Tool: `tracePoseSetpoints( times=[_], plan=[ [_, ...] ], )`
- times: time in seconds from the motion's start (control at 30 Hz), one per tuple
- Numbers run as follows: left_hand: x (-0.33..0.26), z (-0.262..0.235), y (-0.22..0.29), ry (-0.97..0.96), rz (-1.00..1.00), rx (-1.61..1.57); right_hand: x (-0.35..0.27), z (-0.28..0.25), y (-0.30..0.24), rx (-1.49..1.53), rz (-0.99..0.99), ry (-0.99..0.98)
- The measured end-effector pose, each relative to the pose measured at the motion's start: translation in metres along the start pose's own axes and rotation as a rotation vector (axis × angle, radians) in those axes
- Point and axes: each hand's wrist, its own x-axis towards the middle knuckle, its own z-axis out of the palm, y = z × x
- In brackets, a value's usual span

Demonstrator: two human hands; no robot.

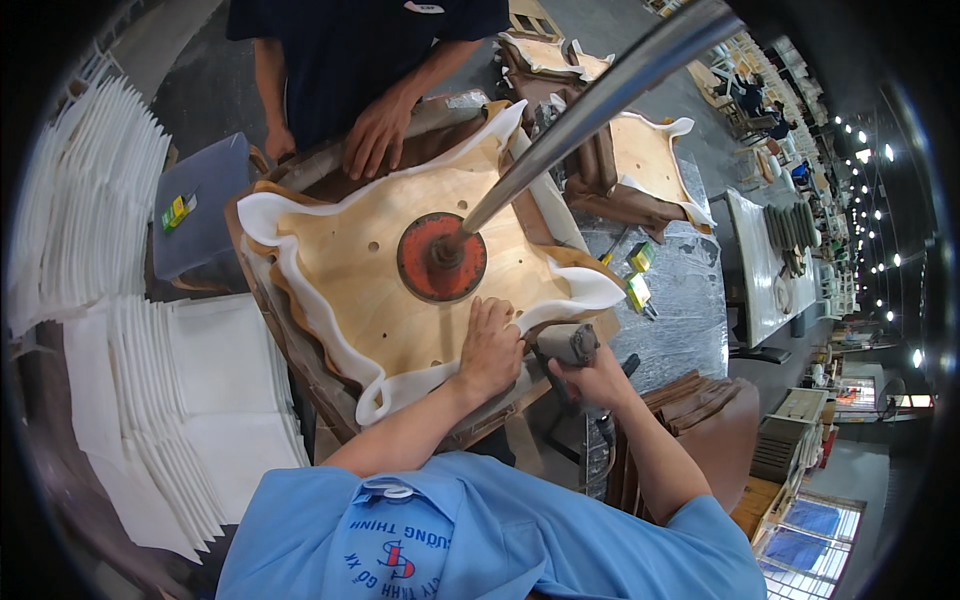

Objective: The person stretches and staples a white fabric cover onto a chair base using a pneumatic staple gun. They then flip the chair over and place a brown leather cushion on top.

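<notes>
A pale plywood seat board (340, 255) lies face down in front of me, wrapped round its edge by white foam padding (330, 335) and brown cover material. A round red press pad (415, 262) on a slanting metal rod (600, 90) bears on the board's middle. My left hand (490, 350) is at the board's near right edge, its fingers bent and closed on the padding and cover edge, which it partly hides. Just to its right, my right hand (592, 380) grips a dark staple gun (568, 343), its nose close to that edge.
Across the board stands a co-worker, with one hand (378, 138) on its far edge. White foam sheets (190, 390) are stacked at left, beside a grey box (200, 210). More padded seats (648, 155) and small yellow-green boxes (641, 257) occupy the plastic-covered table (690, 300). Brown covers (700, 430) are piled at right.
</notes>
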Motion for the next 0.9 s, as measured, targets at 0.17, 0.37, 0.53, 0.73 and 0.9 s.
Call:
tracePoseSetpoints(
  times=[0.17,0.37,0.53,0.73,0.9],
  plan=[
    [0.002,-0.001,-0.002,-0.012,-0.004,0.009,0.005,-0.001,-0.017,-0.015,0.020,-0.022],
    [0.003,0.000,-0.002,0.004,0.010,0.026,0.015,-0.004,-0.025,-0.092,0.039,-0.064],
    [0.002,-0.005,-0.001,0.005,0.035,0.074,0.017,0.001,-0.024,-0.209,-0.147,-0.021],
    [-0.015,-0.017,0.009,0.001,-0.035,0.059,0.012,0.000,-0.024,-0.074,-0.031,0.008],
    [-0.013,-0.005,-0.001,0.069,-0.018,0.018,-0.001,0.001,-0.020,-0.085,0.041,-0.011]
  ],
)
